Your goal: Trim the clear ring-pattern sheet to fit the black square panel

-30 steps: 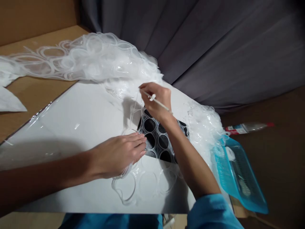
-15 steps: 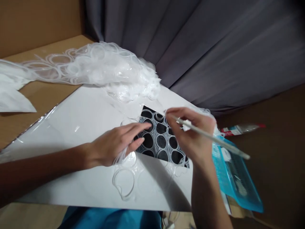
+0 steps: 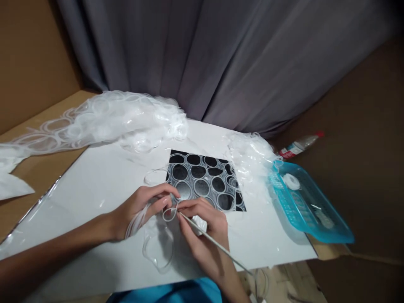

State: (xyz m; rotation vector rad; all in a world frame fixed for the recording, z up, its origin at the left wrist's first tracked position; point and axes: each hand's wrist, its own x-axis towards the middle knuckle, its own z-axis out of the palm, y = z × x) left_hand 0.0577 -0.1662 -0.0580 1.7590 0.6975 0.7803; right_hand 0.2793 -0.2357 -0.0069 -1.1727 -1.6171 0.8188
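My left hand point(image 3: 148, 210) is closed, thumb and forefinger pinching at a small loop of white cord point(image 3: 169, 214). White strands wrap round the heel of this hand. My right hand point(image 3: 205, 227) meets it there, its fingers closed on a thin pale cord point(image 3: 217, 244) that runs down towards the table's front edge. A crumpled white scrap point(image 3: 200, 223) shows inside the right hand. Just beyond both hands, translucent ringed material point(image 3: 201, 185) lies over a black sheet point(image 3: 175, 158). A clear ring-shaped piece point(image 3: 158, 250) hangs or lies below the left hand.
A large heap of clear ringed material point(image 3: 135, 118) lies at the back left, a smaller white pile point(image 3: 252, 155) at the right. A blue plastic basket point(image 3: 315, 202) holds a white roll point(image 3: 291, 182). Behind it lies a bottle point(image 3: 299, 146). A grey curtain point(image 3: 189, 54) closes the back.
My right hand has come left and towards me, off the black sheet, to meet my left hand. A small cord loop now shows between them. The view has shifted.
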